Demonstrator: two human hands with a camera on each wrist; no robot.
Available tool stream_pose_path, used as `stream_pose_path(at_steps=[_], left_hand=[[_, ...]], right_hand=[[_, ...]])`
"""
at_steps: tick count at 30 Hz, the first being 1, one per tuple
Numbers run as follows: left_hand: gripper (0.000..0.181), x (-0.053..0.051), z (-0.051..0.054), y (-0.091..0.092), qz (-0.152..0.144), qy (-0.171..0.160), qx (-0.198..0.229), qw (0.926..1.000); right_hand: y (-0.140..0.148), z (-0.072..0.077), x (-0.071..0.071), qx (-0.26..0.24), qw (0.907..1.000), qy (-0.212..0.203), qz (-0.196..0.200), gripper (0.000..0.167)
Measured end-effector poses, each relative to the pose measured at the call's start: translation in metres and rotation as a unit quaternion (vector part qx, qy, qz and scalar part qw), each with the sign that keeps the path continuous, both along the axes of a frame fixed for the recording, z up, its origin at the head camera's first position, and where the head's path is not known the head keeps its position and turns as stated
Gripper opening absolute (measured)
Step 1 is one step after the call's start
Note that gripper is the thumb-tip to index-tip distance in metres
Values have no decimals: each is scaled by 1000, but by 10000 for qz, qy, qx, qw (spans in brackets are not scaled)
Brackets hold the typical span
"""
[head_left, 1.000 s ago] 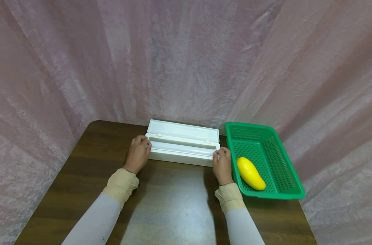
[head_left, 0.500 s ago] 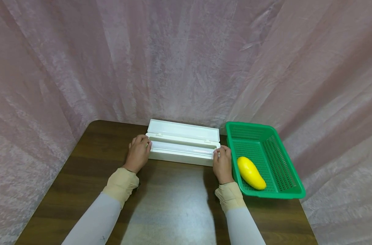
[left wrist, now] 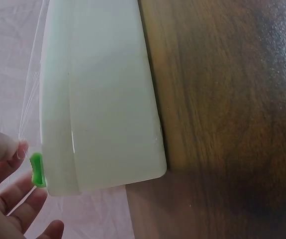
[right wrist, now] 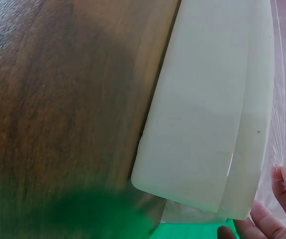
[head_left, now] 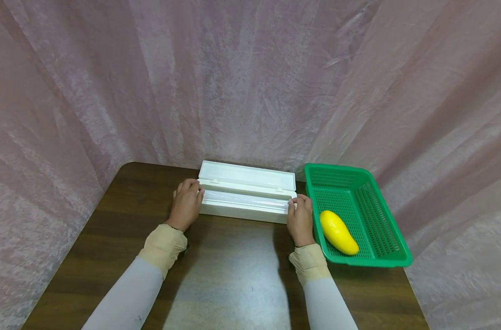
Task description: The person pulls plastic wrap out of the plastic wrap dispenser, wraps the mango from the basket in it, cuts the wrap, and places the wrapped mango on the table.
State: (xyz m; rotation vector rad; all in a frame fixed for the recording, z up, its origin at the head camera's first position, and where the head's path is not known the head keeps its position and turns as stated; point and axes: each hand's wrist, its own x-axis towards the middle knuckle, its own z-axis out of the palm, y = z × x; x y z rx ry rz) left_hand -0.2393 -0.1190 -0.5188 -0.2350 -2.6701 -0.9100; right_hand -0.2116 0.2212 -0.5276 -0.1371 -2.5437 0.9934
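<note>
A long white cling film dispenser (head_left: 242, 212) stands on the table with its lid (head_left: 247, 175) folded back. Clear cling film (head_left: 246, 200) lies across its opening. At the left end, my left hand (head_left: 185, 206) pinches a corner of the film between thumb and forefinger, seen in the left wrist view beside a small green slider (left wrist: 37, 170). My right hand (head_left: 301, 222) pinches the film at the other end. In the right wrist view the film (right wrist: 278, 119) rises in thin creases from the box edge to these fingertips. The roll inside is partly hidden.
A green plastic basket (head_left: 392, 220) stands close on the right, beside my right hand. A yellow mango (head_left: 338, 233) lies in it. The brown wooden table (head_left: 122, 220) ends at a pink curtain (head_left: 250, 82) behind the dispenser.
Both hands have risen very slightly at the dispenser's ends, and the film between them shows a little higher above the opening. Dispenser, basket and mango stay in place.
</note>
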Motion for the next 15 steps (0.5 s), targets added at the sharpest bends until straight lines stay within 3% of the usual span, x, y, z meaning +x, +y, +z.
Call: stream_pose_path(at_steps=[15], left_hand=[[21, -4, 2, -2, -24, -25, 53, 10000]], right_hand=[[1, 5, -1, -77, 9990, 447, 41, 18]])
